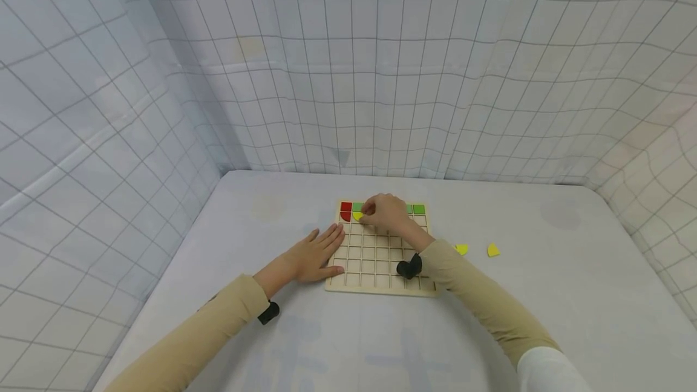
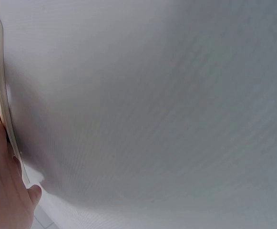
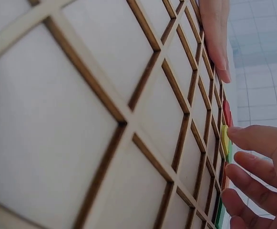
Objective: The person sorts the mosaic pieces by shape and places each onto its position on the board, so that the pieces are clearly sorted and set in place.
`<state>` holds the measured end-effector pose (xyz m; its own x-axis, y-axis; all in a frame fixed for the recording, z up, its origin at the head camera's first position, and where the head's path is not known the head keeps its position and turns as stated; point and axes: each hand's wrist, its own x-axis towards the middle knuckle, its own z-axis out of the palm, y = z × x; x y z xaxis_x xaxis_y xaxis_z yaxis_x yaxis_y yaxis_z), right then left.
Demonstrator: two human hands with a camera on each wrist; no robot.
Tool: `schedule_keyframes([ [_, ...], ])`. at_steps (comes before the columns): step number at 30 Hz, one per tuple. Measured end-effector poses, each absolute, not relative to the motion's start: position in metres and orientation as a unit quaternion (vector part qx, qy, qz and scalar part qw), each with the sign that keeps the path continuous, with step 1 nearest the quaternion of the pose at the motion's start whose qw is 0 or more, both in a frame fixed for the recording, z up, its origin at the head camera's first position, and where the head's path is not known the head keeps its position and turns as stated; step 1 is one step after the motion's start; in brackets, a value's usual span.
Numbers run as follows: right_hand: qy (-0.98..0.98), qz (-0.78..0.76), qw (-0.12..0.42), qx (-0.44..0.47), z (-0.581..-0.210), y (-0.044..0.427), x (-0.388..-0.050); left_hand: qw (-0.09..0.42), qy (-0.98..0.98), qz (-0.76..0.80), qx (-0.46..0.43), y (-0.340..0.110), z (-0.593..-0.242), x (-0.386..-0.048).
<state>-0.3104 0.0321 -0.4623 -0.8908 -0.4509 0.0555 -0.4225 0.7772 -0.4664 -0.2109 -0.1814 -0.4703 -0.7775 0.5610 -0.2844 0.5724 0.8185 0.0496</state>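
A wooden grid board point(image 1: 354, 264) lies on the table. My left hand point(image 1: 313, 256) rests flat at its left edge, fingers spread with the tips on the board; the left wrist view catches part of this hand point(image 2: 5, 191). My right hand point(image 1: 388, 213) reaches over the upper rows, its thumb and finger pinching a yellow quarter-circle piece point(image 1: 357, 216) at a second-row cell. In the right wrist view the thumb touches that yellow piece point(image 3: 224, 136). Left of it sits a red quarter-circle piece point(image 1: 345, 216), below a red square point(image 1: 346, 206).
Green squares show in the top row, one at the right end point(image 1: 418, 209); the right hand hides part of that row. Two more yellow pieces lie right of the board, one point(image 1: 461, 249) beside the sleeve and another point(image 1: 492, 250) farther out. Grid-patterned curtains point(image 1: 376, 77) surround the table.
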Motion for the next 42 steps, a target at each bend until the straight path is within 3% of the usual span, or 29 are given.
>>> schedule_keyframes([
  [16, 0.939, -0.253, 0.012, -0.233, -0.445, 0.058, -0.307, 0.158, 0.945, -0.035, 0.286, -0.179, -0.470, -0.211],
  [42, 0.950, -0.231, 0.009, -0.207, -0.426, 0.158, -0.297, 0.155, 0.943, -0.018, 0.293, -0.180, -0.468, -0.212],
])
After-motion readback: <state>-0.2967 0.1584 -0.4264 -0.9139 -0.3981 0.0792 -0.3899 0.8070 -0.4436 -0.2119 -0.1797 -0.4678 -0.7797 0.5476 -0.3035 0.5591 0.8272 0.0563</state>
